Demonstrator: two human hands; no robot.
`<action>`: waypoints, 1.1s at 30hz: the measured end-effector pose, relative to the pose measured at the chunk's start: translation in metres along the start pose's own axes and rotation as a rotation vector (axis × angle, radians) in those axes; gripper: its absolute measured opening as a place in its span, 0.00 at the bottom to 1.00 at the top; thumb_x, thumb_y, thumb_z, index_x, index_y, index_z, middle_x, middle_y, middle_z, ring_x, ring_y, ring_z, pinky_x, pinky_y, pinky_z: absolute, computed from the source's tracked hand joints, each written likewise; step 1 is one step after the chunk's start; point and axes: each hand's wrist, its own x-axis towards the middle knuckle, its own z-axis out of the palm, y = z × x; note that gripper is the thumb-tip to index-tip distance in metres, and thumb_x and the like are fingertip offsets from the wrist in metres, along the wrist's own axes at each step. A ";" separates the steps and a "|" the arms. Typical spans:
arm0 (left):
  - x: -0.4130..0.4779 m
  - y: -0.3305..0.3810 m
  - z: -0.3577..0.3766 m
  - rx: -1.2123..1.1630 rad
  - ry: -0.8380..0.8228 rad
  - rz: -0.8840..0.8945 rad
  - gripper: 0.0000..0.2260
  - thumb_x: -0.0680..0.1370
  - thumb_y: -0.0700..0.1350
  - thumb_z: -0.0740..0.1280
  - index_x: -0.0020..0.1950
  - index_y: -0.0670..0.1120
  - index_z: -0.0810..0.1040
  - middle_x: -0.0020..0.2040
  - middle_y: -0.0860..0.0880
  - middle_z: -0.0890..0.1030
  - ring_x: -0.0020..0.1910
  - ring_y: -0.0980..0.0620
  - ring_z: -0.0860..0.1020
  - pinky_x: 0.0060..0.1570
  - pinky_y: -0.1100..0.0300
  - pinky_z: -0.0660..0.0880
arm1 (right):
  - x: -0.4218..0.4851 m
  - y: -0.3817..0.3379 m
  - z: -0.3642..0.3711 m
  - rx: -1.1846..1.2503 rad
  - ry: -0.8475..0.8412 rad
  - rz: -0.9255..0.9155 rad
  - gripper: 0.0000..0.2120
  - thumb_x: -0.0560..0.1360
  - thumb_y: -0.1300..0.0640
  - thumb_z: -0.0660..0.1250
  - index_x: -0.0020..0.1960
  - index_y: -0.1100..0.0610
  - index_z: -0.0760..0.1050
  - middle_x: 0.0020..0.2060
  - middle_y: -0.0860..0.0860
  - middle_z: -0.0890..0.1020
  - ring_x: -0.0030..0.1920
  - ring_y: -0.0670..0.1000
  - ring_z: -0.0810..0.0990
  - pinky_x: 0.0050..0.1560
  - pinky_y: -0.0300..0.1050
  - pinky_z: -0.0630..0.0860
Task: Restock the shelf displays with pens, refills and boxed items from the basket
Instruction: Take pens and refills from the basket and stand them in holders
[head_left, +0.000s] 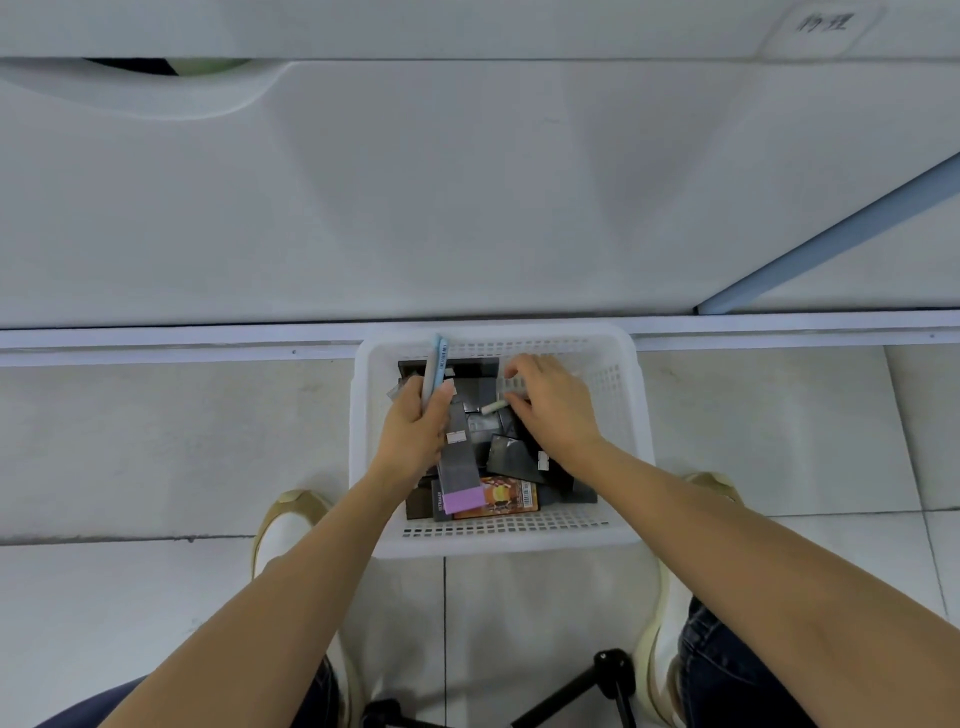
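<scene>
A: Now, your left hand (415, 423) grips blue pens (435, 364) over the basket (498, 540). And the right hand (556, 405)?
B: It curls at the white pen (492, 407) among boxes (511, 457) (pinch unclear); pinch it mid-barrel before lifting.

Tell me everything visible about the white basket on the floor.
The basket is white plastic, rectangular, with rounded corners, a smooth rim and walls pierced by rows of small slots. It sits upright on the tiled floor at the foot of a white cabinet. Inside lie jumbled dark boxes and an orange box. The left hand, gripping pale blue pens, and the right hand reach into it.
</scene>
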 end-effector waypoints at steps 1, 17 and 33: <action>0.000 0.000 -0.001 0.004 0.005 0.007 0.09 0.83 0.48 0.58 0.47 0.45 0.67 0.31 0.50 0.66 0.24 0.58 0.63 0.22 0.66 0.64 | 0.001 0.001 0.001 0.002 -0.050 -0.037 0.09 0.78 0.56 0.65 0.57 0.56 0.75 0.53 0.51 0.80 0.55 0.50 0.74 0.43 0.41 0.69; -0.030 0.050 -0.006 -0.114 0.125 0.201 0.08 0.77 0.49 0.69 0.46 0.44 0.78 0.28 0.53 0.74 0.20 0.58 0.67 0.19 0.66 0.64 | 0.008 -0.041 -0.085 0.323 -0.222 -0.260 0.07 0.80 0.55 0.63 0.56 0.54 0.76 0.43 0.44 0.79 0.43 0.44 0.77 0.44 0.40 0.72; -0.137 0.223 -0.024 -0.166 0.061 0.623 0.10 0.77 0.44 0.70 0.47 0.37 0.79 0.28 0.53 0.79 0.21 0.56 0.61 0.20 0.66 0.62 | -0.036 -0.122 -0.320 1.096 0.087 -0.359 0.05 0.77 0.58 0.67 0.46 0.58 0.81 0.35 0.53 0.80 0.35 0.49 0.77 0.39 0.41 0.76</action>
